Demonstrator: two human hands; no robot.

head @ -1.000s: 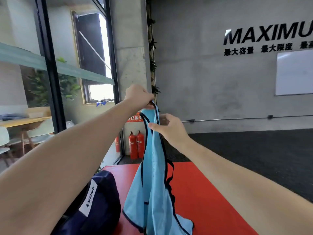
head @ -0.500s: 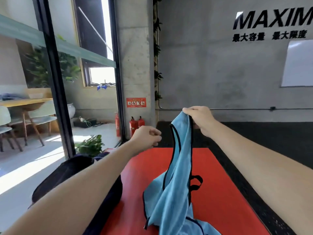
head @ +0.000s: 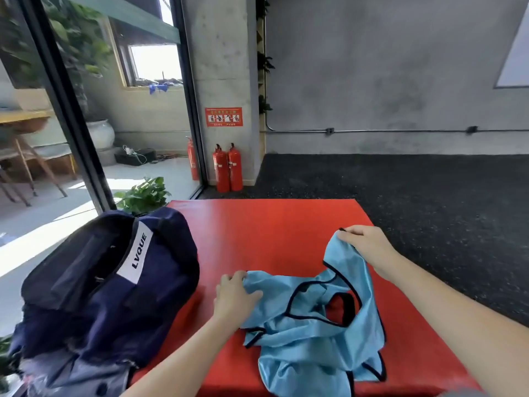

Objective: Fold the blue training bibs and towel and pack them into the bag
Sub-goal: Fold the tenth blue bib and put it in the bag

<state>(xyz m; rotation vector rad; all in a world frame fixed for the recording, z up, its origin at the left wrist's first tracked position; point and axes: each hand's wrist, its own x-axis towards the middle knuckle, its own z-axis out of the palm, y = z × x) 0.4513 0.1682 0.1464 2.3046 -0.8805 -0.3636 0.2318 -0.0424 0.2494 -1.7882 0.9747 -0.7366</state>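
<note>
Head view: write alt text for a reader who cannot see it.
Two bare hands spread a crumpled blue bib on a red mat: the left hand grips its left edge, the right hand pinches a strap end raised off the mat. A navy bag stands at the mat's left edge; two fire extinguishers stand by a concrete pillar behind.

The crumpled light-blue training bib with black trim (head: 312,333) runs off the bottom edge, as does the navy fabric bag (head: 94,296); the small print on the red wall notice (head: 223,117) is unreadable.
</note>
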